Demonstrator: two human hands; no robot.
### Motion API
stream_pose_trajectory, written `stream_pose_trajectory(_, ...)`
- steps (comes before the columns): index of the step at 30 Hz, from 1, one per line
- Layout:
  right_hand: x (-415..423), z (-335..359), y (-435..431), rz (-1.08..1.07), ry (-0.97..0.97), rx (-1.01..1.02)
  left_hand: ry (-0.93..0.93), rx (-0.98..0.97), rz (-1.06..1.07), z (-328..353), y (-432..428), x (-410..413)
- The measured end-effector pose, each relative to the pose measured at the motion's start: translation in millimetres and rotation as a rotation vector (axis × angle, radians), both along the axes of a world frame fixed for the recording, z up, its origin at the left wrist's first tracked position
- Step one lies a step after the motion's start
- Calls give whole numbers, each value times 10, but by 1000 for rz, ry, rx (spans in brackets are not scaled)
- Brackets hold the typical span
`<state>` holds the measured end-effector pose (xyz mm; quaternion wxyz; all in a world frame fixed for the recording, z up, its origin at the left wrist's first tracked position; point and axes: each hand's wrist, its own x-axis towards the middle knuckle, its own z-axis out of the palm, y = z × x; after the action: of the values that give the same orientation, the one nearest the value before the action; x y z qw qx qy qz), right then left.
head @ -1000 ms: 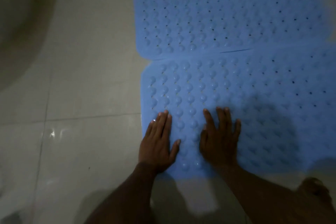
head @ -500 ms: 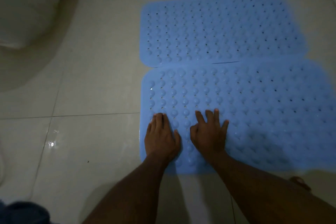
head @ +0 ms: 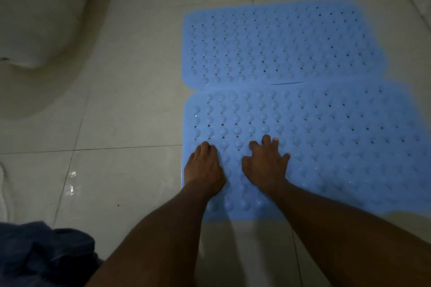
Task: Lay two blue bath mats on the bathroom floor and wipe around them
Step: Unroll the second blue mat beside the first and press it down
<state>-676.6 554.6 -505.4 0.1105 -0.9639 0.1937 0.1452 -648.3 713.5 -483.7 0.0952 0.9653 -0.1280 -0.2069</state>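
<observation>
— Two mats down on your feed? Give me the scene from the big things inward.

— Both, as I see it from the head camera. Pale tiled floor (head: 130,105) fills the frame, with wet-looking glints at the left. On it the near mat (head: 345,151) lies flat, long side across my view, and the far mat (head: 279,46) lies just beyond, their long edges touching or barely overlapping. Top left sits a white fixture (head: 37,14), likely a toilet base. Bottom left, a dark blue cloth (head: 42,256) lies bunched on the tiles, untouched.

— And the hands?

— My left hand (head: 203,171) rests at the near mat's left edge, my right hand (head: 264,169) just beside it, further in. Both lie palm down, pressing, nothing gripped; the right one's fingers (head: 266,141) are spread. The light is dim and the left fingers foreshortened, so I can't swear how straight they are.

— How will that mat handle?

— Soft, floppy rubbery sheet, I judge, and light, dotted with bumps and drain holes. On wet tile it may skid or trap a ripple, so I'd press flat from the middle outward. To shift it, pinch a corner or short edge and peel, rather than drag. Laying looks about done; wiping is not yet begun, and the cloth is what I'd reach for next.
</observation>
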Motion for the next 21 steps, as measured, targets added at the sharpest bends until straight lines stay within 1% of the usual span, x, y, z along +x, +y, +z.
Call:
stream_pose_trajectory(2, -37, -24, -25, 17, 3, 7, 37, -9, -19, -35, 7, -111)
stream_pose_trajectory(4, -117, -60, -50, 55, -9, -29, 72, 30, -59, -76, -13, -180)
stream_pose_trajectory(7, -153, -79, -70, 68, -16, -34, 33, 82, -87, -137, -34, -159)
stream_pose_trajectory(9, -135, -59, -63, 63, -15, -31, 4, 87, -70, -128, -57, -140)
stream_pose_trajectory(13, -159, -77, -66, 84, -15, -72, 19, 96, -56, -122, -106, -172)
stream_pose_trajectory(17, -227, -183, -71, 64, -70, -101, 48, 68, -37, -194, -102, -218)
stream_pose_trajectory(21, -393, -349, -55, 99, -201, -127, 51, 30, -11, -248, -110, -247)
